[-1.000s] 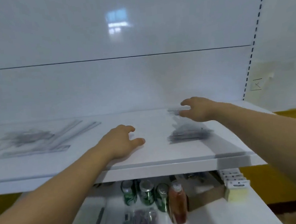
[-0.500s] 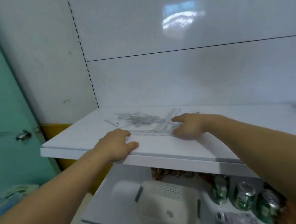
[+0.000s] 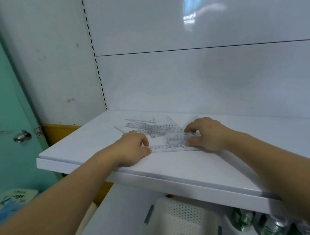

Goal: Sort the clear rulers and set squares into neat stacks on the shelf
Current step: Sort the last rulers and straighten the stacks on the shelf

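A loose pile of clear rulers and set squares [image 3: 151, 127] lies fanned out at the left end of the white shelf [image 3: 190, 171]. In front of the pile a clear ruler [image 3: 166, 148] lies parallel to the shelf's front edge. My left hand [image 3: 132, 148] has curled fingers and pinches that ruler's left end. My right hand [image 3: 206, 135] is at the right end, with its thumb and forefinger pinching the ruler and a short clear piece [image 3: 177, 139] that overlaps it.
The shelf ends at the left by a slotted upright [image 3: 94, 53] and a teal door with a knob [image 3: 22, 136]. On the lower shelf stand a white perforated basket [image 3: 180, 223] and green cans [image 3: 244, 221]. A white back panel rises behind the pile.
My view swung left from a stack at the right of the shelf to the loose pile. Both hands moved onto the pile and closed on the front ruler's ends.
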The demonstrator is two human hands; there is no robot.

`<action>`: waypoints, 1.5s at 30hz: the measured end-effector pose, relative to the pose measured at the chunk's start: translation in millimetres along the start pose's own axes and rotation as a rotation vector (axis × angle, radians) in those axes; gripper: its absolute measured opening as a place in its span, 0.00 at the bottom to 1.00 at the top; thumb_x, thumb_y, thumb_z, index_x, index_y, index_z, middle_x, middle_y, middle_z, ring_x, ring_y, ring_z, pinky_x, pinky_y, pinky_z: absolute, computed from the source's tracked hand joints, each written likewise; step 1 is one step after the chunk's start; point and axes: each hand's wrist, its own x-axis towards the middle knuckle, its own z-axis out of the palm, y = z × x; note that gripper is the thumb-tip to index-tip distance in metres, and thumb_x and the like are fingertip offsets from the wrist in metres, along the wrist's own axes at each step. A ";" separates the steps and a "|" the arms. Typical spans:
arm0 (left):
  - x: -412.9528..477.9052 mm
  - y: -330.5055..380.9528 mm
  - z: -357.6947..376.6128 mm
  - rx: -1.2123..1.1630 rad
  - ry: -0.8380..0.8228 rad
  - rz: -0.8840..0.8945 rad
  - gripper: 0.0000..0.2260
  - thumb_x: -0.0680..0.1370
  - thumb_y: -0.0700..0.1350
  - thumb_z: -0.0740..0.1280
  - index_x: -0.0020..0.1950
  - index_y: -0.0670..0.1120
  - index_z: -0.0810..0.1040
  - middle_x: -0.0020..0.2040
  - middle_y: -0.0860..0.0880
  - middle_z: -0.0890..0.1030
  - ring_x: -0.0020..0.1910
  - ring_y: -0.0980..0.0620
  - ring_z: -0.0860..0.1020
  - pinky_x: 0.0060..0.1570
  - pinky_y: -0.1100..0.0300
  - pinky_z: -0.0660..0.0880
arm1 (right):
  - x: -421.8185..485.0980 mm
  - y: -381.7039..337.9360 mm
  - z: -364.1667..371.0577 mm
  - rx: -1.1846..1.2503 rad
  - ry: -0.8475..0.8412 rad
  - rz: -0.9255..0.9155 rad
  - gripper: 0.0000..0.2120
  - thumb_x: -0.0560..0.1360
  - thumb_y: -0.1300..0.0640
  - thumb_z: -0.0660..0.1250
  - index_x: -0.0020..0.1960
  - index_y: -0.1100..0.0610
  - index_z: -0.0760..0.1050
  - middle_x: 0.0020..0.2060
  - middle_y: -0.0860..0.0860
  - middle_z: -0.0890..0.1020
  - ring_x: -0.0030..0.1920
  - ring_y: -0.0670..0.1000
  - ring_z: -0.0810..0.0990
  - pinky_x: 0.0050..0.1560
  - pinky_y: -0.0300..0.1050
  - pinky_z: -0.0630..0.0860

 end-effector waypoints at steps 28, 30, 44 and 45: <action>0.3 -33.0 -32.5 0.108 -0.200 0.065 0.01 0.78 0.46 0.63 0.47 0.52 0.74 0.50 0.52 0.75 0.47 0.53 0.72 0.48 0.60 0.68 | -6.2 -3.9 -5.6 0.008 -0.094 0.234 0.27 0.75 0.41 0.63 0.72 0.49 0.65 0.61 0.53 0.75 0.62 0.53 0.72 0.60 0.43 0.66; 3.0 -46.7 -27.4 0.116 -0.133 0.085 0.11 0.79 0.48 0.61 0.61 0.55 0.73 0.58 0.51 0.71 0.54 0.51 0.70 0.58 0.58 0.68 | -7.6 -10.2 -2.3 0.008 -0.113 0.257 0.29 0.74 0.39 0.64 0.71 0.49 0.67 0.62 0.53 0.74 0.62 0.53 0.72 0.60 0.43 0.66; -31.1 -77.0 -4.8 0.197 0.136 0.282 0.23 0.78 0.63 0.56 0.71 0.55 0.68 0.63 0.53 0.69 0.62 0.51 0.66 0.61 0.54 0.66 | -10.0 -52.5 11.5 -0.026 -0.012 0.309 0.25 0.76 0.40 0.61 0.68 0.52 0.70 0.64 0.54 0.70 0.63 0.55 0.71 0.64 0.46 0.66; -37.2 -81.5 -1.6 0.214 0.168 0.305 0.25 0.77 0.64 0.55 0.72 0.56 0.66 0.64 0.54 0.68 0.61 0.53 0.65 0.61 0.56 0.65 | -9.7 -54.8 11.8 -0.027 -0.014 0.311 0.26 0.76 0.39 0.61 0.68 0.52 0.70 0.64 0.54 0.70 0.63 0.55 0.71 0.64 0.46 0.65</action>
